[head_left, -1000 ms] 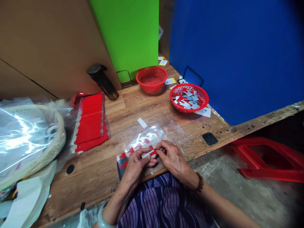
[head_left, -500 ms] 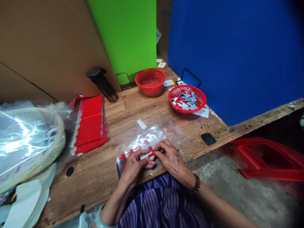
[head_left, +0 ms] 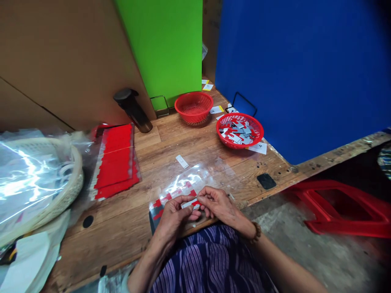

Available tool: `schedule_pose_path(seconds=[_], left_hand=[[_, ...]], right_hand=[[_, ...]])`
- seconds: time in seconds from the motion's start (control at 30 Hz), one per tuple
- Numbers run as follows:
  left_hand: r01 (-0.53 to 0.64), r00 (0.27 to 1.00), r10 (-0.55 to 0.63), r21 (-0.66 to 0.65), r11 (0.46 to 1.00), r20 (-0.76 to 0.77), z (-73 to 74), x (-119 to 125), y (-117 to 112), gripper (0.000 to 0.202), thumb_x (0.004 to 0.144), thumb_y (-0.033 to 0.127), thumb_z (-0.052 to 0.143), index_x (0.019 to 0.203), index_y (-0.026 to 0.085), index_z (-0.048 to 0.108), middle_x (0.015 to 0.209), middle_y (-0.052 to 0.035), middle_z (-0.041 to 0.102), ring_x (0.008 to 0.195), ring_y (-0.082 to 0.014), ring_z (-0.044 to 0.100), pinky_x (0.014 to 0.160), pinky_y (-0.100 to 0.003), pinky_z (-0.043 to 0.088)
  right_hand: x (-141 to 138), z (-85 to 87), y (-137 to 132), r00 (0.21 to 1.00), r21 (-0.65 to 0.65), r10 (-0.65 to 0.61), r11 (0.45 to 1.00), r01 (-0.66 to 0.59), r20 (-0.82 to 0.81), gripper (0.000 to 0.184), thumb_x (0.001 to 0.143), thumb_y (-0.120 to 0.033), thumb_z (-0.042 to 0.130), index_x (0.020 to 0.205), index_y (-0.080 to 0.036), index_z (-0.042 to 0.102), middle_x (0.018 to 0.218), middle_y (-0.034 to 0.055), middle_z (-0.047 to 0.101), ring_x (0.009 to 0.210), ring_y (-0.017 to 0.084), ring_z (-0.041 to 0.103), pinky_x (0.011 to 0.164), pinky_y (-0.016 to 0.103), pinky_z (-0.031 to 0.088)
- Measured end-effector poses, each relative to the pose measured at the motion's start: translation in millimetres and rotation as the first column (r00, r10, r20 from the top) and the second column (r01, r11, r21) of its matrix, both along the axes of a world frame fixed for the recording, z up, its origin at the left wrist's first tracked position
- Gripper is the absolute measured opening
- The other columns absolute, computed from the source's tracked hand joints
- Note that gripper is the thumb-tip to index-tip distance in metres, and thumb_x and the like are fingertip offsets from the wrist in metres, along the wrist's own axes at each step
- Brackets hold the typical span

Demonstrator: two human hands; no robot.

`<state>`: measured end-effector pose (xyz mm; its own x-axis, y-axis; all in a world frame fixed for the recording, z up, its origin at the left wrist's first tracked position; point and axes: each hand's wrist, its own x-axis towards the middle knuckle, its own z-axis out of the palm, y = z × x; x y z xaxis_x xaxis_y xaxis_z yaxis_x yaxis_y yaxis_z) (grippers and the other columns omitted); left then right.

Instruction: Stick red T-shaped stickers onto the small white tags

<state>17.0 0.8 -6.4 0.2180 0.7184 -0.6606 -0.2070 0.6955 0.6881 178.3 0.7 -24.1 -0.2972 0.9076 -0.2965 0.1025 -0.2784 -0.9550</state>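
Observation:
Close to the table's front edge, my left hand [head_left: 174, 212] pinches a small white-and-red card [head_left: 190, 204] between thumb and fingers. My right hand [head_left: 220, 205] is closed at the card's red end, its thumb and forefinger together there; the fingertips partly hide what they grip. Beneath and behind the hands lies a clear plastic sheet [head_left: 195, 173] with red tab-shaped pieces [head_left: 168, 196] along its near side. Farther back a small white card [head_left: 182, 161] rests on the wood.
A red basket [head_left: 220, 136] holds several red, white and grey pieces. Behind it stands another red basket [head_left: 180, 109]. To the left are red sheets [head_left: 114, 162], a dark bottle [head_left: 134, 112] and a pale basket [head_left: 78, 175] under plastic. A red stool [head_left: 345, 228] stands right.
My right hand's lower fingers have come in under the card, and the card has shifted slightly in my fingers. The whole view has moved a little.

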Motion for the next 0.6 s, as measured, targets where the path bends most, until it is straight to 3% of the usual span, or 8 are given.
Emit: schedule_pose_path(seconds=[0.23,0.37,0.47,0.6], left_hand=[[0.016,0.999,-0.014,0.038,0.999,-0.043,-0.2,-2.2,-1.9,0.037,0.062,0.029,0.075,0.089,0.009,0.061,0.064,-0.0068,0.069,0.057,-0.0135,0.066,0.058,-0.02,0.05],[0.012,0.994,-0.002,0.089,0.996,-0.109,-10.1,-5.8,-0.8,0.036,0.058,0.032,0.078,0.082,0.012,0.06,0.055,-0.0028,0.066,0.045,-0.0111,0.06,0.05,-0.02,0.046],[0.074,0.985,-0.054,0.117,0.99,-0.165,-13.9,-8.8,0.9,0.034,0.06,0.034,0.076,0.08,0.012,0.061,0.048,-0.0014,0.063,0.042,-0.0106,0.057,0.048,-0.019,0.043],[0.11,0.991,-0.097,0.151,0.982,-0.092,-15.6,-8.4,1.7,0.036,0.062,0.039,0.074,0.082,0.012,0.062,0.052,-0.0029,0.065,0.046,-0.012,0.059,0.05,-0.02,0.044]], right_hand=[[-7.3,0.7,1.7,0.998,-0.11,-0.038,0.993,0.033,-0.05,0.025,0.081,-0.04,0.052,0.073,-0.016,0.053,0.052,-0.0058,0.052,0.038,0.006,0.047,0.039,0.017,0.037],[-11.3,-3.1,-0.3,0.997,-0.101,-0.023,0.995,0.016,-0.069,0.026,0.082,-0.042,0.052,0.077,-0.016,0.055,0.054,-0.005,0.054,0.04,0.007,0.05,0.039,0.017,0.04],[-13.5,-5.3,-0.9,0.996,-0.091,0.003,0.996,-0.011,-0.087,0.023,0.077,-0.039,0.06,0.08,-0.017,0.053,0.051,-0.0069,0.053,0.038,0.006,0.049,0.039,0.016,0.04],[-12.6,-4.2,2.2,0.989,-0.163,0.022,0.986,-0.046,-0.145,0.025,0.072,-0.039,0.062,0.077,-0.017,0.051,0.051,-0.0058,0.056,0.035,0.007,0.049,0.035,0.016,0.037]])
